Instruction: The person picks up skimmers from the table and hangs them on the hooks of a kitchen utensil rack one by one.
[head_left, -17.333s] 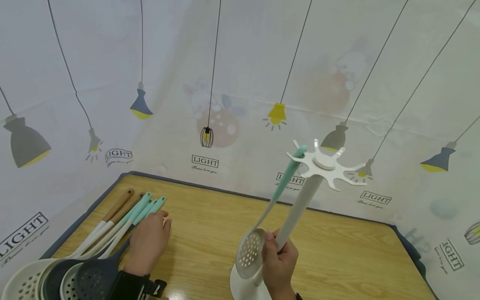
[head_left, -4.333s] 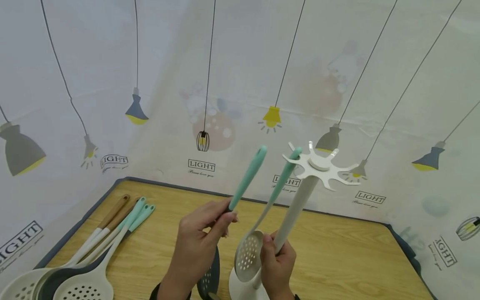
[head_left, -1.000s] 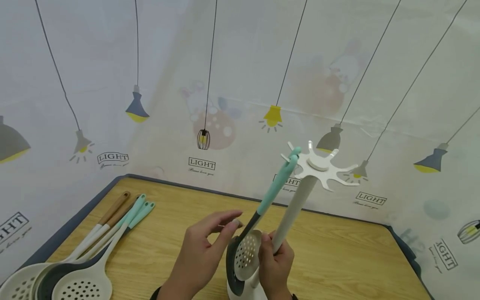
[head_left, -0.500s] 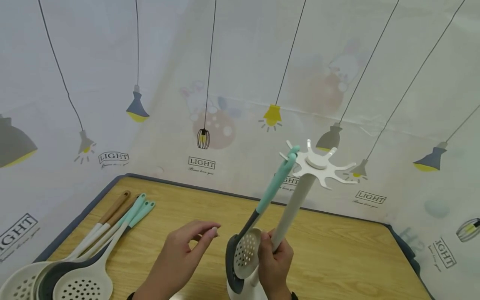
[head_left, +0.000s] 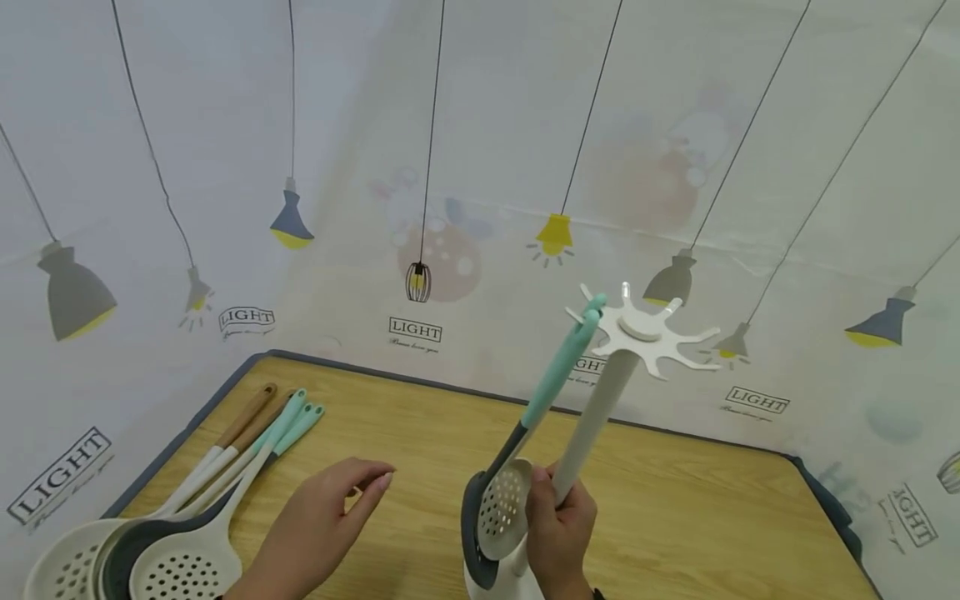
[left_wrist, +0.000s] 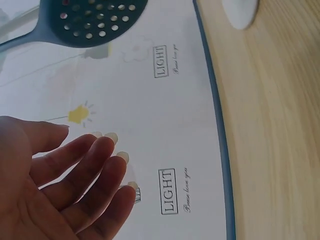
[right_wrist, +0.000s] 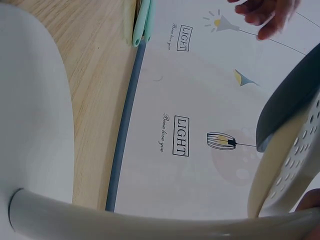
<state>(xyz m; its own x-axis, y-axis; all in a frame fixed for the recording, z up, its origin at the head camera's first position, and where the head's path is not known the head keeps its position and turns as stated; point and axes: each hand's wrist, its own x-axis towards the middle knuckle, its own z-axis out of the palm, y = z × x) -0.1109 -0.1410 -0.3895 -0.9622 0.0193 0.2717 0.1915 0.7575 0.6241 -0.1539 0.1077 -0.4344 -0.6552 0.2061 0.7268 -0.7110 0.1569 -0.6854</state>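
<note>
My right hand (head_left: 561, 533) grips the pole of a white utensil stand (head_left: 596, 417) and holds it tilted. Two slotted spoons with mint handles hang from the same side of its star-shaped top. The pale slotted spoon (head_left: 504, 508) is nearer the pole; the dark grey slotted spoon (head_left: 471, 521) overlaps it in front. My left hand (head_left: 318, 529) is left of the stand, fingers loosely bent, with nothing in it. The left wrist view shows that hand apart from the dark grey slotted spoon (left_wrist: 97, 22). In the right wrist view the stand's pole (right_wrist: 150, 222) crosses the bottom.
A pile of utensils lies at the table's left side, with a white slotted turner (head_left: 187, 567) on top. Mint handles (head_left: 296, 429) and brown handles (head_left: 251, 417) point away. The wooden table (head_left: 705, 508) has a blue-grey edge; a printed sheet hangs behind.
Earlier my left hand reached to the pile, then held the dark slotted spoon beside the stand. That spoon now hangs on the stand, and my left hand has drawn away leftward, releasing it.
</note>
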